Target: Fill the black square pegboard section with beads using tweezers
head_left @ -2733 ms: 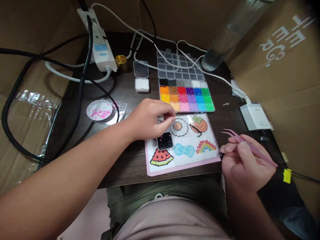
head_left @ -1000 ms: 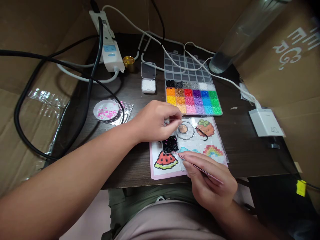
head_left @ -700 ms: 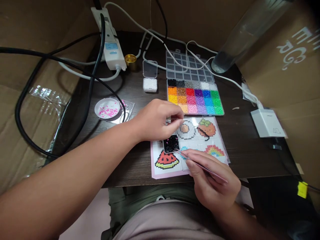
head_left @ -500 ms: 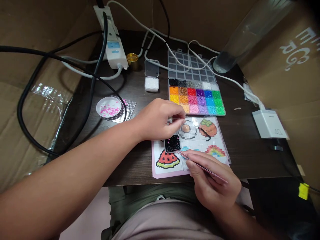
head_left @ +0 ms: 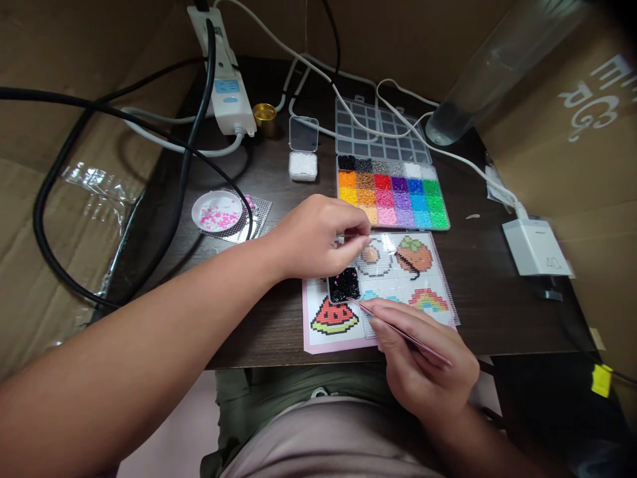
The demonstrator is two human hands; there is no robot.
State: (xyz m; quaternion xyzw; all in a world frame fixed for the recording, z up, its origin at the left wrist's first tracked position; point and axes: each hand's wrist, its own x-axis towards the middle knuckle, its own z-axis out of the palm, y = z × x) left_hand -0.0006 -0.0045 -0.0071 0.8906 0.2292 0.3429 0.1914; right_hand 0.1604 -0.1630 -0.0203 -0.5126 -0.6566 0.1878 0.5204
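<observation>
At the near edge of the bench (head_left: 478, 299), the right hand (head_left: 428, 365) is gripping pink tweezers (head_left: 423, 346), its fingers (head_left: 393, 313) closing firmly round the shaft and aiming the tips at the lower rim of the black bead tray (head_left: 343, 284). That tray is sitting on the clear pegboard (head_left: 393, 284), just above the watermelon (head_left: 334, 315) and beside the egg (head_left: 374, 260). Whether the tips are pinching a bead is too small to tell. The left hand (head_left: 311, 239) is hovering over the tray's far side with thumb and forefinger drawn narrow and pinched together; I cannot tell whether anything is lying between them. The likeliest trouble, as I am judging it, is the tweezer tips nudging the light tray, so that it slides or tips and black beads scatter across the bead pictures on the board. The left wrist is also hanging low enough that a brush against the board could be knocking loose beads off their pegs. A bead slipping from the tips could be rolling off the bench edge, or flicking into the open bead organiser (head_left: 393, 199) just beyond and mixing with the colours.
</observation>
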